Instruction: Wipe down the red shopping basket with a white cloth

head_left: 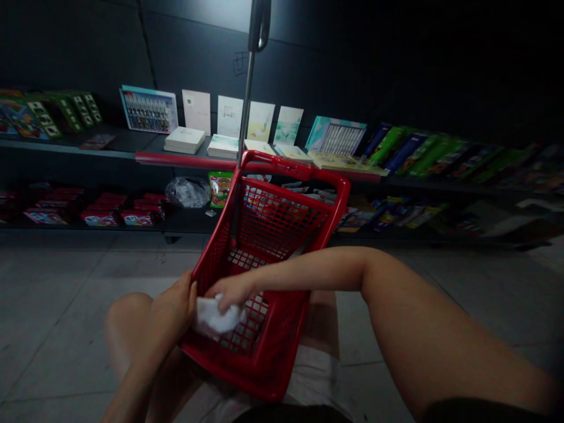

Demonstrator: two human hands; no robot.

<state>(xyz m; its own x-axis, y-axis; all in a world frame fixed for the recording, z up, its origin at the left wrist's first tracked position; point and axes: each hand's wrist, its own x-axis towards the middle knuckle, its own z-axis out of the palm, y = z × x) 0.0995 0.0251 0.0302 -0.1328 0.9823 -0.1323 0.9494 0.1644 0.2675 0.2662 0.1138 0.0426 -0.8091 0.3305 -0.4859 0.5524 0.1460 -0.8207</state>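
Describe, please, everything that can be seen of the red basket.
The basket is red and looks plastic, with mesh walls and floor and a smooth rim. A metal-looking rod with a dark grip rises at its far left corner. Its open top faces the camera, in front of the shelves. The left hand holds its left rim; the right hand is inside, holding a blurred white cloth.

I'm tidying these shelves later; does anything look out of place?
The crumpled clear plastic on the lower shelf, beside the green packet, looks odd: possibly loose wrapping among neatly grouped goods.
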